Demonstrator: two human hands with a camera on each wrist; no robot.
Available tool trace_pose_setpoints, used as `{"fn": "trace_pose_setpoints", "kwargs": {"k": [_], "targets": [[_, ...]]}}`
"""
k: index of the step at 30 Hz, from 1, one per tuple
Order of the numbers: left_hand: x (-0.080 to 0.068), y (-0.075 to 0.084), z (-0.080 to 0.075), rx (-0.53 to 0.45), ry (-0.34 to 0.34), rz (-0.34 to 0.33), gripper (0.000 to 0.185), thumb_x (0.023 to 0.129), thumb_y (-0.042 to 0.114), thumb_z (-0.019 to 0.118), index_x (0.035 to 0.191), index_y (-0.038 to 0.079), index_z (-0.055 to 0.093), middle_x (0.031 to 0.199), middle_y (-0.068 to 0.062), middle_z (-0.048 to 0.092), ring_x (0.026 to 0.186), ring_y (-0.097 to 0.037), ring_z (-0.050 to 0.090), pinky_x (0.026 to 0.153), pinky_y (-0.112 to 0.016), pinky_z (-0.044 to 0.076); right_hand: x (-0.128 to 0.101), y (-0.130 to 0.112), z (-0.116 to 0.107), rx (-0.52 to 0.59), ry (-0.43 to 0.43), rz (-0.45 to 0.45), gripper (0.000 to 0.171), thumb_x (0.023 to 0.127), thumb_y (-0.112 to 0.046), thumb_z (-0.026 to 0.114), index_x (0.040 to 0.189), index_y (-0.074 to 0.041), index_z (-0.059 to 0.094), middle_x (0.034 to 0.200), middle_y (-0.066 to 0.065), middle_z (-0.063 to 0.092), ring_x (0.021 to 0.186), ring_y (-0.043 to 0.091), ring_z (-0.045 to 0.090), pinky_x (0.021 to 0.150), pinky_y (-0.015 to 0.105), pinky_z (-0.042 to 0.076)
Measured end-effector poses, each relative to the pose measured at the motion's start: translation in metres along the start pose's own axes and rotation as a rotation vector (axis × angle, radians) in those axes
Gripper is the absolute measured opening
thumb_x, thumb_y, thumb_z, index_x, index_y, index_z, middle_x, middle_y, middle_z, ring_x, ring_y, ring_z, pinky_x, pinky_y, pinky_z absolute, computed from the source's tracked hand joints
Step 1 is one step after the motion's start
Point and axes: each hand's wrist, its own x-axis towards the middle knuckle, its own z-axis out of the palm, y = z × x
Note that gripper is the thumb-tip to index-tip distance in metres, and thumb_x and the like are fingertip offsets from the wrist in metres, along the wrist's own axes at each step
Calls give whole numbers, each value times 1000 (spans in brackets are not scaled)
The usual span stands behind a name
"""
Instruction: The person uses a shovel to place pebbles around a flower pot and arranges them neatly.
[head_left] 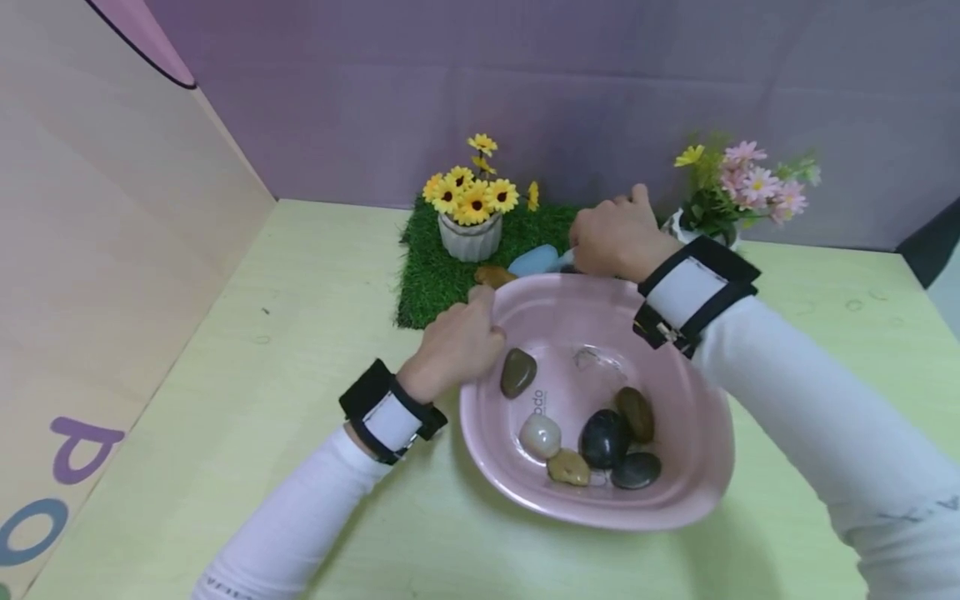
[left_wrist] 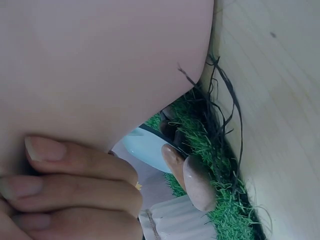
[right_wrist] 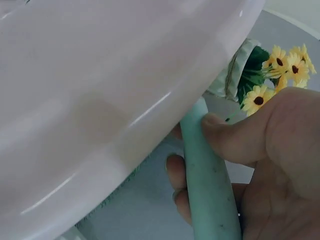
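Observation:
A pink oval basin (head_left: pixel 708 492) is in the middle of the head view, with several smooth stones inside, among them a black stone (head_left: pixel 604 439) and a whitish stone (head_left: pixel 540 435). My left hand (head_left: pixel 459 342) grips its far left rim; the left wrist view shows curled fingers (left_wrist: pixel 80 195) against the outer wall. Behind the basin, my right hand (head_left: pixel 618 235) holds a light blue tool with a rounded head (head_left: pixel 534 260). Thumb and fingers wrap its pale green-blue handle (right_wrist: pixel 207 175) in the right wrist view. The basin's rim partly hides this tool.
A green turf mat (head_left: pixel 423 292) lies behind the basin, carrying a white pot (head_left: pixel 471 240) of yellow flowers and some stones (left_wrist: pixel 197 182). Pink flowers (head_left: pixel 757 185) stand in another pot at the back right. A purple-grey wall (head_left: pixel 360 125) borders the pale table (head_left: pixel 247 400).

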Motion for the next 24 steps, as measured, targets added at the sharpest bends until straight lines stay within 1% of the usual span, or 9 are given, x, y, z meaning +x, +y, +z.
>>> {"fn": "trace_pose_setpoints", "kwargs": {"k": [3,4,7,9,12,16,21,23,24], "targets": [[0,-1,0,-3,5,7,50,94,13,47,141,-2,36,90,-18,64,53,-16,66,41,-27,52,0,3,0,16,-6,5,29,97,-17,43,97,-14,72,87,11,64,89,31,47,85,49,17],[0,-1,0,-5,5,8,51,93,13,47,141,-2,36,90,-18,64,53,-16,66,40,-27,52,0,4,0,18,-9,5,29,97,-17,43,99,-14,72,90,13,66,90,32,47,85,49,17],[0,-1,0,-9,4,14,51,93,12,47,141,-2,36,91,-19,65,53,-16,66,40,-27,52,0,9,-3,20,-36,4,36,98,-20,42,123,-15,68,113,16,69,98,35,51,86,50,19],[0,-1,0,-13,5,15,50,93,12,47,140,-1,37,91,-19,65,53,-16,66,40,-28,52,0,14,-5,17,-58,2,40,98,-21,42,131,-14,63,126,17,65,103,36,53,88,51,21],[0,-1,0,-17,2,12,50,93,12,47,140,-1,37,91,-19,65,53,-16,66,40,-28,52,0,26,-8,29,-81,2,42,99,-22,41,135,-12,60,133,19,61,109,38,55,93,55,22],[1,-1,1,-20,-2,8,50,93,11,46,140,-2,36,88,-18,64,52,-16,66,40,-28,53,-2,43,-12,48,-79,11,44,98,-21,40,135,-9,60,136,21,59,113,42,56,97,62,20],[0,-1,1,-16,-9,10,50,94,11,46,141,-2,35,83,-16,63,51,-16,65,40,-28,53,-8,63,-15,27,-28,33,40,95,-20,42,126,-7,65,125,23,64,103,42,55,91,60,22],[0,-1,0,-17,-12,7,50,94,12,46,141,-2,35,83,-15,63,51,-16,66,40,-28,53,-11,70,-16,21,-9,43,41,95,-19,41,127,-7,63,124,24,64,96,41,53,87,58,22],[0,-1,0,-16,-13,5,50,95,12,46,141,-2,35,83,-15,63,51,-16,65,40,-28,53,-12,73,-16,18,9,47,40,95,-18,41,126,-6,63,122,26,64,98,45,52,90,60,23]]}}
